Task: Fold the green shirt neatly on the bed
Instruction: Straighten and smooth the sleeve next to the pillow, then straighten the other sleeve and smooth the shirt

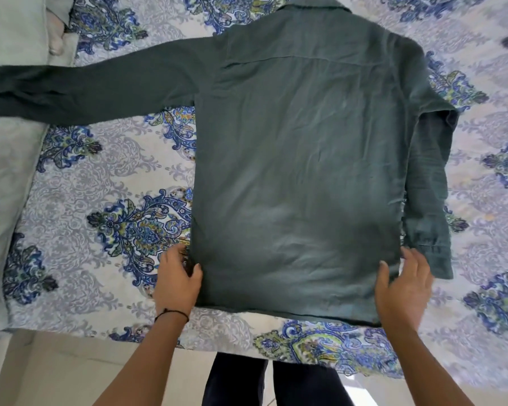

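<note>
The bed [94, 183] is covered by a blue and grey floral sheet. The green shirt [299, 171] is laid back-up on it, one sleeve [94, 86] stretched out over a pale pillow [3, 177].

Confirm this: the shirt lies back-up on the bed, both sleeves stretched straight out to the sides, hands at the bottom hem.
Not quite. In the head view only the left sleeve stretches out; the right sleeve is bent down along the shirt. The rest holds: back-up on the bed, left hand and right hand at the hem.
</note>
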